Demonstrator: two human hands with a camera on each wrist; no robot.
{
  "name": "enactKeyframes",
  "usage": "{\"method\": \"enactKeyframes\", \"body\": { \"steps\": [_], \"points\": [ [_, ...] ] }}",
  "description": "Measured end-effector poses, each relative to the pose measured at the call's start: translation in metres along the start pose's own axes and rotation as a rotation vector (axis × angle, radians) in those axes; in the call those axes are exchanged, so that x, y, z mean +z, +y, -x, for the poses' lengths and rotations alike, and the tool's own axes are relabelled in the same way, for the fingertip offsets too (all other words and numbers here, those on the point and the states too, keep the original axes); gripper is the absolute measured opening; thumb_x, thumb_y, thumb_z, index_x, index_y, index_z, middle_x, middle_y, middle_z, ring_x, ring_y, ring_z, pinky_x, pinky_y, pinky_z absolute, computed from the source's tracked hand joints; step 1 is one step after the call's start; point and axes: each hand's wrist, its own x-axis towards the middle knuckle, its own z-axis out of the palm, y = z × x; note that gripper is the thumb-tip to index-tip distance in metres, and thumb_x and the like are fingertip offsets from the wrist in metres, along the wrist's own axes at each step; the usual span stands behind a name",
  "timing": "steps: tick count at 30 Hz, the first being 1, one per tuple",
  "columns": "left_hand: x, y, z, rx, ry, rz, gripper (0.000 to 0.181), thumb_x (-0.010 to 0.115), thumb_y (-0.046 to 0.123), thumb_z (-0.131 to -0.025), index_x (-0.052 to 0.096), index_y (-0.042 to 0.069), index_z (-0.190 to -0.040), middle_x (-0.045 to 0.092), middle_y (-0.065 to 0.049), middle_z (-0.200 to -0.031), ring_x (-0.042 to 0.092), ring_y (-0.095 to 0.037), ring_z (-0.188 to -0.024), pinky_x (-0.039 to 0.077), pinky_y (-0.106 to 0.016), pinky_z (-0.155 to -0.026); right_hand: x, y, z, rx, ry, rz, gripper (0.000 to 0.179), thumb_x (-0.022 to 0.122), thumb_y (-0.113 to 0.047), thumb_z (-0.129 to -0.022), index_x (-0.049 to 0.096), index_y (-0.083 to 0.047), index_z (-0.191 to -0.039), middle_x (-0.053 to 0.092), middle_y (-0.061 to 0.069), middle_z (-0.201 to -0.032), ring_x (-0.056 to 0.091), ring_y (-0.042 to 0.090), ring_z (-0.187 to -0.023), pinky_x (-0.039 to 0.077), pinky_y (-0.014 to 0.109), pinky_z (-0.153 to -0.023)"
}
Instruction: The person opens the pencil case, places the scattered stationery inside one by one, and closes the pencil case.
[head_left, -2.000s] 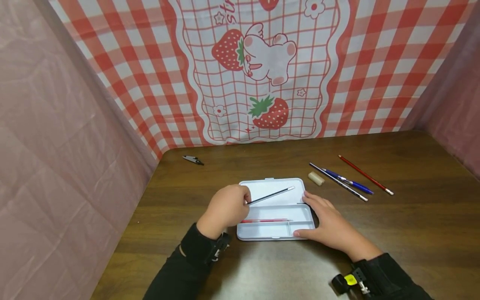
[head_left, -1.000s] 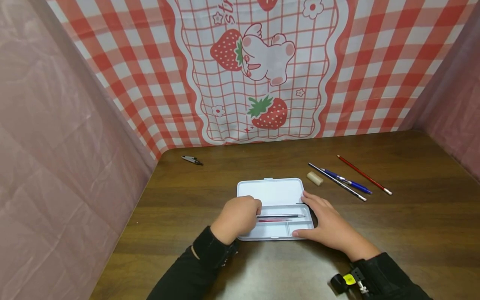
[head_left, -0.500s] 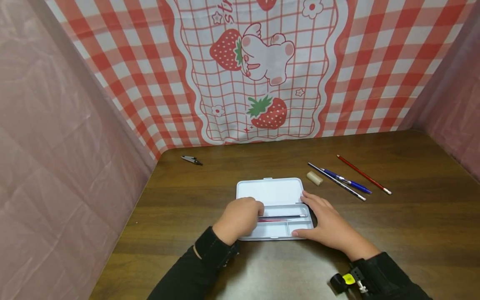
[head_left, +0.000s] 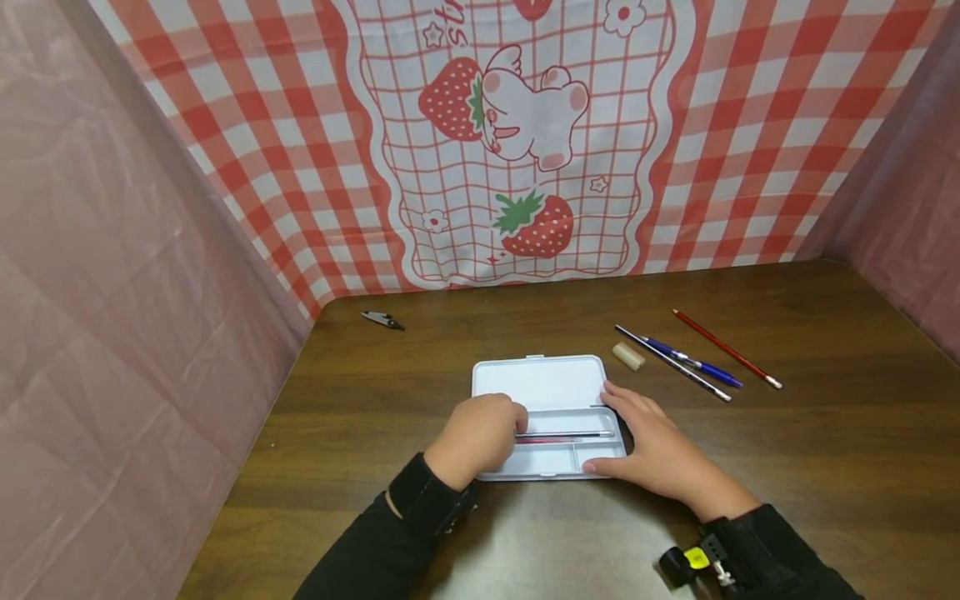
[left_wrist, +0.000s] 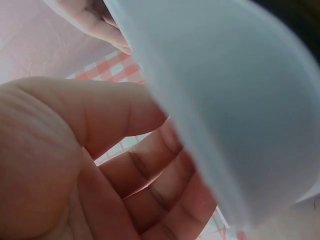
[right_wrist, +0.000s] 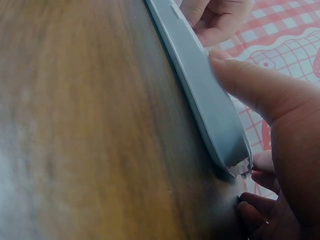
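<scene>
The pencil case (head_left: 546,459) lies open on the brown surface (head_left: 367,408), straight in front of the person, its white lid (head_left: 558,383) folded back away from them. A dark pencil (head_left: 573,433) lies lengthwise in the long back compartment, just beside a slim red stick (head_left: 542,441). The left hand (head_left: 480,431) reaches over the left end of the case, fingers bent down at the end of the dark pencil; its fingertips are hidden, so I can't tell whether it pinches that pencil. The right hand (head_left: 654,450) holds the other end of the case, spread wide, thumb on the near edge and fingers round the back corner. Past that hand I can see a beige eraser (head_left: 628,357), then a striped pencil (head_left: 672,363) alongside a blue pen (head_left: 697,364), and a red pencil (head_left: 727,349) farther right. A small grey tool (head_left: 382,320) sits well apart at the far left, near the red checked cloth (head_left: 540,108) with its strawberries.
</scene>
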Motion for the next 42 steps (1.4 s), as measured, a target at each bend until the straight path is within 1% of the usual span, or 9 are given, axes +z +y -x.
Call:
{"method": "enactKeyframes", "body": {
  "steps": [9,17,22,26,29,33,38,40,42],
  "points": [
    [0.001,0.000,-0.001,-0.010,-0.012,0.026,0.019,0.065,0.012,-0.098,0.079,0.018,-0.109,0.071,0.002,-0.100,0.056,-0.014,-0.080,0.050,-0.031,-0.075,0.002,0.001,-0.001,-0.011,0.010,0.001,0.104,0.084,-0.061,-0.076,0.046,0.002,-0.149,0.033,0.018,-0.162,0.031,0.044,-0.144,0.032,0.068,-0.109],
    [0.002,-0.001,-0.003,0.001,-0.003,0.024,0.018,0.066,0.012,-0.098,0.079,0.018,-0.110,0.071,0.002,-0.100,0.056,-0.014,-0.080,0.050,-0.031,-0.075,0.003,0.001,0.000,0.018,0.023,-0.025,0.106,0.085,-0.062,-0.075,0.044,0.001,-0.149,0.023,0.026,-0.163,0.028,0.051,-0.144,0.032,0.072,-0.106],
    [0.001,-0.001,-0.003,0.000,0.003,0.024,0.018,0.066,0.012,-0.099,0.079,0.018,-0.110,0.072,0.002,-0.101,0.056,-0.014,-0.080,0.051,-0.031,-0.076,0.002,0.001,0.000,0.007,0.000,-0.012,0.107,0.082,-0.065,-0.076,0.042,0.000,-0.150,0.033,0.026,-0.158,0.031,0.047,-0.142,0.032,0.070,-0.108],
    [-0.001,-0.002,-0.002,-0.001,0.003,0.019,0.019,0.065,0.012,-0.099,0.078,0.018,-0.110,0.072,0.002,-0.103,0.056,-0.014,-0.080,0.051,-0.031,-0.075,0.002,0.003,0.000,-0.011,0.007,-0.013,0.108,0.084,-0.065,-0.074,0.043,0.000,-0.149,0.042,0.026,-0.152,0.036,0.044,-0.138,0.034,0.067,-0.108],
    [-0.005,-0.006,0.001,0.005,0.024,0.018,0.019,0.064,0.012,-0.099,0.078,0.018,-0.109,0.072,0.002,-0.104,0.057,-0.013,-0.081,0.051,-0.031,-0.076,0.003,0.003,0.001,-0.015,0.014,-0.017,0.108,0.085,-0.065,-0.073,0.044,0.001,-0.148,0.044,0.026,-0.149,0.037,0.044,-0.137,0.034,0.066,-0.108],
    [-0.018,-0.022,0.005,0.005,0.106,0.064,0.014,0.067,0.015,-0.098,0.077,0.017,-0.107,0.070,0.003,-0.095,0.058,-0.012,-0.080,0.052,-0.033,-0.076,0.003,0.003,0.001,-0.008,0.012,-0.015,0.109,0.085,-0.065,-0.073,0.044,0.001,-0.149,0.044,0.025,-0.149,0.037,0.044,-0.137,0.034,0.066,-0.109],
    [-0.036,-0.055,0.010,-0.050,0.212,0.109,0.009,0.070,0.015,-0.096,0.076,0.015,-0.103,0.067,0.003,-0.090,0.058,-0.015,-0.079,0.052,-0.035,-0.075,0.003,0.002,-0.001,0.000,0.001,-0.013,0.110,0.084,-0.066,-0.073,0.043,0.001,-0.149,0.044,0.025,-0.150,0.037,0.044,-0.137,0.034,0.066,-0.108],
    [-0.040,-0.072,0.008,-0.078,0.209,0.082,0.008,0.069,0.014,-0.097,0.075,0.015,-0.101,0.066,0.002,-0.091,0.058,-0.016,-0.079,0.052,-0.036,-0.076,0.002,0.002,-0.001,0.001,0.001,-0.016,0.110,0.085,-0.065,-0.073,0.043,0.002,-0.149,0.044,0.026,-0.150,0.037,0.044,-0.137,0.034,0.066,-0.108],
    [-0.042,-0.090,0.005,-0.101,0.180,0.027,0.007,0.068,0.015,-0.097,0.074,0.014,-0.101,0.067,0.002,-0.091,0.059,-0.016,-0.080,0.054,-0.037,-0.076,0.002,0.003,0.000,0.001,0.004,-0.019,0.110,0.085,-0.064,-0.073,0.043,0.002,-0.149,0.044,0.026,-0.150,0.037,0.044,-0.137,0.034,0.066,-0.109]
  ]
}}
